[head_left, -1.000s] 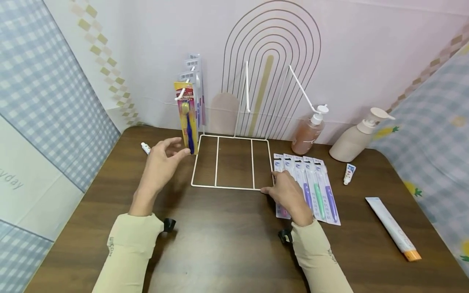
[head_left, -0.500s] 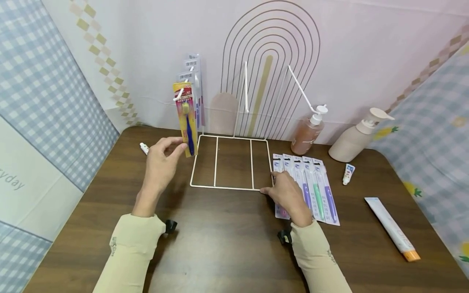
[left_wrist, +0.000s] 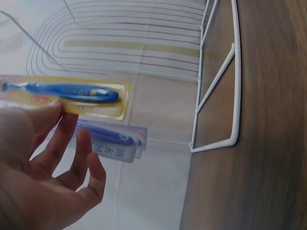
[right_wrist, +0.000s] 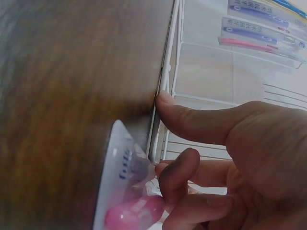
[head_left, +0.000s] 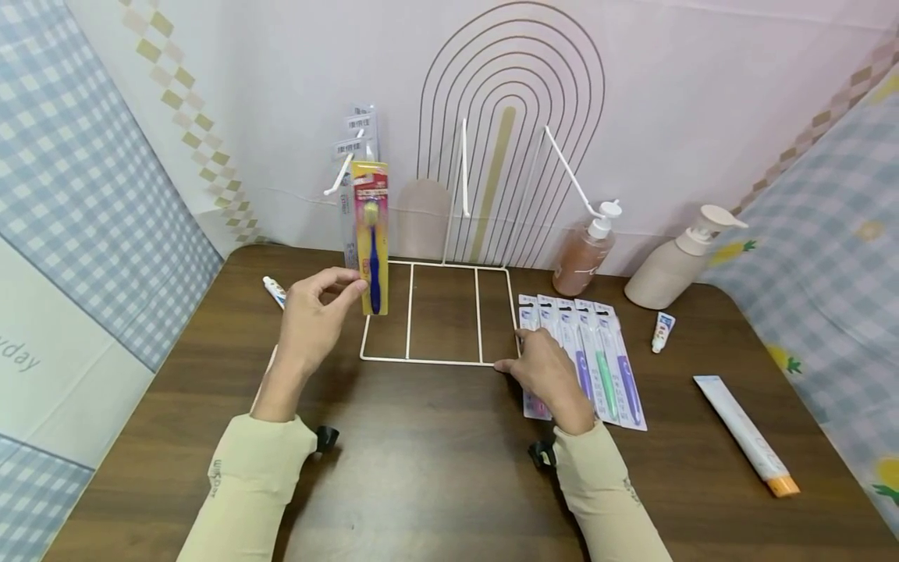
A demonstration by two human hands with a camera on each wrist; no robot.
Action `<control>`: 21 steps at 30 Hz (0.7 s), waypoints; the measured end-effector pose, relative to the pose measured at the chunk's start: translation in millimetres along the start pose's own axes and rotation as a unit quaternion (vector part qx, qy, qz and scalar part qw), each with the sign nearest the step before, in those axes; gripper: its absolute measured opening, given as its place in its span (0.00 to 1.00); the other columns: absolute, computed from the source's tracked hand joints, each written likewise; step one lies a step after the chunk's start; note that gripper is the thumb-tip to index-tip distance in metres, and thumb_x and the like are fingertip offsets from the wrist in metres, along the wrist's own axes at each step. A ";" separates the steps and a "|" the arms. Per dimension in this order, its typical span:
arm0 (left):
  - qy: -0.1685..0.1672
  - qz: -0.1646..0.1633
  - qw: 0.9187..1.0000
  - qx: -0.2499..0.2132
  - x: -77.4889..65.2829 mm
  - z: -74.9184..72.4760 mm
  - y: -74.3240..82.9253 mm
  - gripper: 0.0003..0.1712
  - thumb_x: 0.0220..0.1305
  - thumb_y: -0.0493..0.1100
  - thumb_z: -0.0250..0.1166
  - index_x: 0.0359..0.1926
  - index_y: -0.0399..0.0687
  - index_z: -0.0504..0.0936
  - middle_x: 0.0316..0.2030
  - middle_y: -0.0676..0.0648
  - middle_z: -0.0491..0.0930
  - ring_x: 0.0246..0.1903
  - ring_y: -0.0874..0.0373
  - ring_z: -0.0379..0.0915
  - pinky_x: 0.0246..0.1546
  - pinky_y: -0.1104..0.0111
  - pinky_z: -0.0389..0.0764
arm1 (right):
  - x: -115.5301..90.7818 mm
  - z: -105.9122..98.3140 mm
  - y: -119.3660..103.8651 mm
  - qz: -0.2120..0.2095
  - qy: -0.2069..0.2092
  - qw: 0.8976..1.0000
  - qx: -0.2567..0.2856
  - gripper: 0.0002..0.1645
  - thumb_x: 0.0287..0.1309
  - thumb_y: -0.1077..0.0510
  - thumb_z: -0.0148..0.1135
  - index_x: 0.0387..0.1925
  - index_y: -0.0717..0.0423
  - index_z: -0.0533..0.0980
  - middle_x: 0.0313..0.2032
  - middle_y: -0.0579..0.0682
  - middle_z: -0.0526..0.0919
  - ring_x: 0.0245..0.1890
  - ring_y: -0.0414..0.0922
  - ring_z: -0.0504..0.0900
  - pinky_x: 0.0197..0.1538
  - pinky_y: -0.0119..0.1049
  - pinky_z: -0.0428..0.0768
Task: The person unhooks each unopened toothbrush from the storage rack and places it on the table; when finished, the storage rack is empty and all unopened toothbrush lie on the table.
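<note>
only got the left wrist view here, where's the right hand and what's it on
Observer: The right hand grips the front right corner of the white rack.
Operator: ok and my picture cuts off the top of what the other one's holding, is it hooked on
Observer: No, the head view shows the top of the yellow toothbrush pack to the right of the hook, which does not pass through it.
Operator: anything lying off to the right
Observer: Yes, five packed toothbrushes lie side by side on the table, right of the white rack.
</note>
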State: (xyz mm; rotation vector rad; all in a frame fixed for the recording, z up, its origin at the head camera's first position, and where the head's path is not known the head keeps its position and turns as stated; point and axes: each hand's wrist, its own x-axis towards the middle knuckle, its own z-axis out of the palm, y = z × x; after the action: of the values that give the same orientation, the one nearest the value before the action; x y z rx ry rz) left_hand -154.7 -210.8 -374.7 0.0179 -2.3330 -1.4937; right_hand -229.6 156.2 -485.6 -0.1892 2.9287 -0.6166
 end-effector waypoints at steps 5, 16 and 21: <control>-0.073 0.019 0.997 0.033 -2.8 7.7 1.5 0.09 0.80 0.41 0.74 0.50 0.39 0.96 0.44 0.36 0.95 0.37 0.61 0.82 0.41 0.75 0.79 | -1.8 -2.7 -3.8 0.008 -0.003 1.000 0.006 0.53 0.58 0.39 0.89 0.78 0.60 0.80 0.67 0.68 0.88 0.37 0.49 0.83 0.38 0.44 0.83; -0.201 -0.074 0.972 0.098 3.0 23.9 -70.0 0.09 0.74 0.44 0.74 0.37 0.49 0.97 0.36 0.48 0.94 0.33 0.59 0.85 0.34 0.65 0.81 | -6.8 -4.3 -11.7 0.012 -0.003 1.000 0.006 0.53 0.60 0.40 0.88 0.78 0.60 0.80 0.67 0.69 0.86 0.41 0.53 0.82 0.42 0.48 0.83; -0.210 -0.168 0.957 0.112 14.4 31.1 -125.8 0.07 0.70 0.47 0.77 0.38 0.53 0.98 0.39 0.47 0.95 0.32 0.54 0.91 0.29 0.61 0.84 | -2.9 -0.4 -5.2 0.012 -0.004 1.000 -0.004 0.51 0.61 0.39 0.87 0.78 0.61 0.80 0.65 0.68 0.86 0.43 0.53 0.83 0.44 0.47 0.84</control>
State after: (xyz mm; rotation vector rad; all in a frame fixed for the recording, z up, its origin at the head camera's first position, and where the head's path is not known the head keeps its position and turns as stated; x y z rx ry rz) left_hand -201.1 -241.7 -492.5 0.1801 -2.9578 -1.4874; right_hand -226.3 152.2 -482.7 -0.1556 2.9217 -0.5996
